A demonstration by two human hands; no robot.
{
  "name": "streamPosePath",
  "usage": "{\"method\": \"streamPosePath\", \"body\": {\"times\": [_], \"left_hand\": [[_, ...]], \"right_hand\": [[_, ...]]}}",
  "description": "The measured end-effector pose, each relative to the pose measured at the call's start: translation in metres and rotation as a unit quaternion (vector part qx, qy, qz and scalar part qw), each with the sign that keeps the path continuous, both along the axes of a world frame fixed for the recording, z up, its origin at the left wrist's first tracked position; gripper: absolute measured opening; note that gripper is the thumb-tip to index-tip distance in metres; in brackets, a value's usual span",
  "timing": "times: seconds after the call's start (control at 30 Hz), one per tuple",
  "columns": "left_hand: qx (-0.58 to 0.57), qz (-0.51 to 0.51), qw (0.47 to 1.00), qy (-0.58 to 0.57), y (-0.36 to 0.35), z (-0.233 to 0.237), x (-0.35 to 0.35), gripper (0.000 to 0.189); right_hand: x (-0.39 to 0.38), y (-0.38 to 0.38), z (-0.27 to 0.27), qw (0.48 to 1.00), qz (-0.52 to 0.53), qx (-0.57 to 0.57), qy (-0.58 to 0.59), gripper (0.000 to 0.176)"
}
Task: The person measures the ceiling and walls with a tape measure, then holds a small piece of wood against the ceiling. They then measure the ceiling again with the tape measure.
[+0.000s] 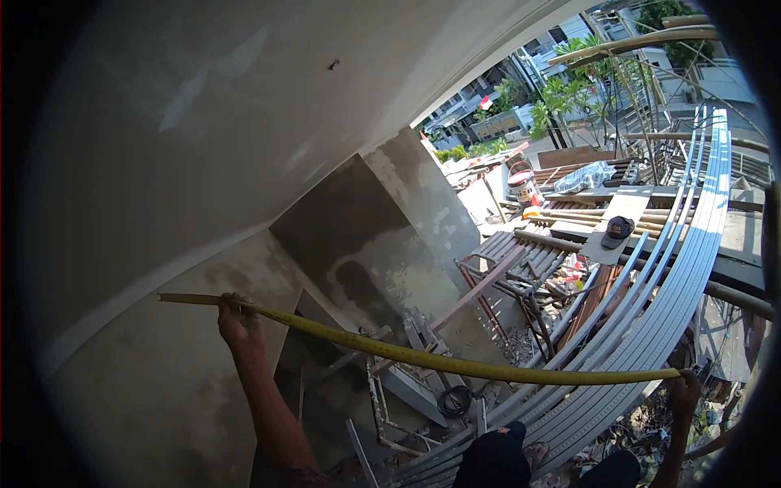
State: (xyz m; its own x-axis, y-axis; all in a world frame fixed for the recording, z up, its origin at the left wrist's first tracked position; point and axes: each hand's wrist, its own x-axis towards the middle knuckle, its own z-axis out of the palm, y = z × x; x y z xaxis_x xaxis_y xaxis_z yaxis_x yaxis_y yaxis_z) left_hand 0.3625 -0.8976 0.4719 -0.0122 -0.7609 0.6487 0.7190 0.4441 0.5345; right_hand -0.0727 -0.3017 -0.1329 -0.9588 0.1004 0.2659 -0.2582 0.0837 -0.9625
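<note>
A long yellow strip [423, 358], which looks like a measuring tape, stretches across the view and sags a little between my hands. My left hand [241, 319] is closed around it near its left end, and a short piece sticks out past the fingers. At the right, my right hand [687, 385] holds the other end, partly in shadow. Long grey metal profiles [634, 342] lie side by side beneath the strip and run up toward the upper right.
A dark cap [618, 231] rests on a board above the scaffold. Further back are a paint bucket [523, 185] and bamboo poles [683, 37]. Below the strip lie a coil of cable [455, 401] and metal frames. A plastered wall [163, 358] rises at the left.
</note>
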Motion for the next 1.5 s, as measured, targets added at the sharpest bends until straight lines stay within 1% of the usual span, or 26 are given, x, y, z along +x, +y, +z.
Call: {"method": "streamPosePath", "body": {"times": [0.03, 0.07, 0.13, 0.2, 0.23, 0.27, 0.3, 0.33, 0.37, 0.4, 0.47, 0.5, 0.53, 0.57, 0.6, 0.67, 0.7, 0.8, 0.87, 0.93, 1.1, 1.23, 1.33, 1.4, 1.43, 1.5], "left_hand": [[-0.014, -0.012, 1.000, -0.003, -0.009, 0.010, 0.009, 0.016], [-0.016, -0.009, 1.000, -0.004, -0.016, 0.021, 0.017, 0.016], [-0.020, -0.006, 1.000, -0.012, -0.026, 0.043, 0.029, 0.017], [-0.015, -0.020, 1.000, 0.006, -0.026, 0.060, 0.028, 0.019], [-0.021, -0.026, 0.999, 0.006, -0.029, 0.067, 0.029, 0.019], [-0.027, -0.030, 0.999, 0.008, -0.031, 0.074, 0.032, 0.020], [-0.047, -0.033, 0.998, -0.003, -0.037, 0.081, 0.034, 0.021], [-0.047, -0.033, 0.998, -0.005, -0.042, 0.088, 0.037, 0.021], [-0.049, -0.027, 0.998, -0.004, -0.046, 0.095, 0.039, 0.022], [-0.050, -0.021, 0.999, -0.003, -0.049, 0.101, 0.039, 0.023], [-0.046, -0.026, 0.999, 0.007, -0.041, 0.112, 0.039, 0.025], [-0.050, -0.005, 0.999, 0.021, -0.036, 0.118, 0.040, 0.026], [-0.055, 0.015, 0.998, 0.035, -0.033, 0.124, 0.041, 0.027], [-0.077, 0.000, 0.997, 0.030, -0.035, 0.129, 0.045, 0.027], [-0.077, 0.000, 0.997, 0.029, -0.036, 0.134, 0.047, 0.027], [-0.090, -0.022, 0.995, 0.027, -0.037, 0.146, 0.049, 0.026], [-0.108, -0.027, 0.993, 0.027, -0.040, 0.150, 0.050, 0.023], [-0.116, -0.031, 0.992, 0.047, -0.049, 0.167, 0.047, 0.021], [-0.109, -0.024, 0.992, 0.060, -0.054, 0.180, 0.044, 0.021], [-0.102, -0.016, 0.992, 0.074, -0.062, 0.191, 0.046, 0.022], [-0.128, -0.017, 0.991, 0.038, -0.079, 0.204, 0.054, 0.021], [-0.133, -0.010, 0.990, 0.046, -0.078, 0.200, 0.050, 0.022], [-0.143, -0.034, 0.988, 0.055, -0.076, 0.198, 0.049, 0.025], [-0.130, -0.016, 0.986, 0.102, -0.077, 0.197, 0.048, 0.028], [-0.129, -0.016, 0.986, 0.101, -0.077, 0.197, 0.049, 0.028], [-0.137, 0.016, 0.986, 0.097, -0.082, 0.198, 0.052, 0.029]], "right_hand": [[0.000, -0.017, 0.016, 0.999, -0.008, -0.041, 0.004, 0.014], [0.001, -0.030, 0.039, 0.999, -0.005, -0.043, 0.004, 0.014], [0.007, -0.056, 0.096, 0.994, 0.063, -0.049, -0.076, 0.019], [0.019, -0.083, 0.160, 0.981, 0.133, -0.087, -0.110, 0.022], [0.029, -0.094, 0.199, 0.971, 0.170, -0.116, -0.119, 0.027], [0.036, -0.108, 0.225, 0.962, 0.181, -0.154, -0.131, 0.030], [0.036, -0.120, 0.241, 0.961, 0.191, -0.151, -0.132, 0.030], [0.040, -0.130, 0.260, 0.958, 0.216, -0.156, -0.109, 0.027], [0.046, -0.139, 0.281, 0.966, 0.210, -0.122, -0.094, 0.024], [0.054, -0.141, 0.304, 0.953, 0.258, -0.135, -0.085, 0.024], [0.062, -0.152, 0.327, 0.939, 0.316, -0.130, -0.026, 0.026], [0.066, -0.158, 0.340, 0.939, 0.316, -0.131, -0.027, 0.026], [0.069, -0.164, 0.353, 0.939, 0.324, -0.119, -0.002, 0.029], [0.070, -0.169, 0.364, 0.938, 0.330, -0.106, 0.024, 0.031], [0.069, -0.173, 0.372, 0.937, 0.331, -0.107, 0.023, 0.031], [0.063, -0.183, 0.387, 0.950, 0.288, -0.073, 0.095, 0.034], [0.062, -0.185, 0.398, 0.950, 0.289, -0.074, 0.094, 0.034], [0.056, -0.189, 0.426, 0.947, 0.293, -0.065, 0.116, 0.036], [0.053, -0.194, 0.438, 0.944, 0.283, -0.083, 0.151, 0.034], [0.054, -0.196, 0.451, 0.945, 0.284, -0.067, 0.149, 0.034], [0.054, -0.212, 0.460, 0.937, 0.303, -0.074, 0.158, 0.033], [0.059, -0.218, 0.460, 0.934, 0.310, -0.076, 0.163, 0.033], [0.061, -0.222, 0.460, 0.929, 0.328, -0.084, 0.151, 0.032], [0.063, -0.224, 0.460, 0.925, 0.342, -0.090, 0.141, 0.032], [0.064, -0.225, 0.459, 0.922, 0.348, -0.083, 0.148, 0.032], [0.064, -0.226, 0.456, 0.919, 0.354, -0.075, 0.153, 0.033]]}}
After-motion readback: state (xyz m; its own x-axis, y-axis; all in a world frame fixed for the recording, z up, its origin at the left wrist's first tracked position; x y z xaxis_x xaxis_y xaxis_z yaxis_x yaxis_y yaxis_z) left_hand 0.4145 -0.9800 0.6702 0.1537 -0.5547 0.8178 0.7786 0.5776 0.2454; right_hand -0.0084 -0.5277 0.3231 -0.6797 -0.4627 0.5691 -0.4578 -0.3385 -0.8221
